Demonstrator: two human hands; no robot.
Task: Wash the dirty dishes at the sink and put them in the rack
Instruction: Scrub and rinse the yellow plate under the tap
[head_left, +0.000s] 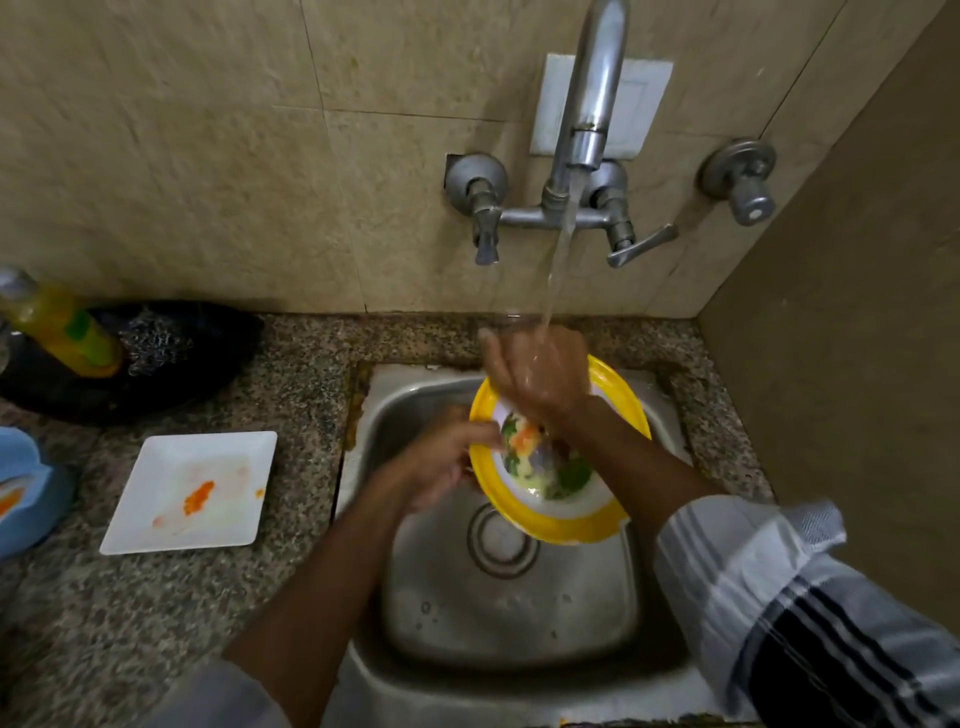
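Note:
A round plate with a yellow rim (556, 525) is held tilted over the steel sink (519, 613); green, orange and yellow food smears cover its white middle. My left hand (441, 462) grips the plate's left edge. My right hand (535, 369) is above the plate's upper part, fingers spread, under the water stream running from the tap (592, 104). A dirty white square plate (192, 493) with orange smears lies on the granite counter left of the sink.
A black pan (171, 384) at the back left holds a yellow soap bottle (62, 327) and a steel scrubber (156, 338). A blue dish (26, 499) sits at the left edge. A wall stands close on the right.

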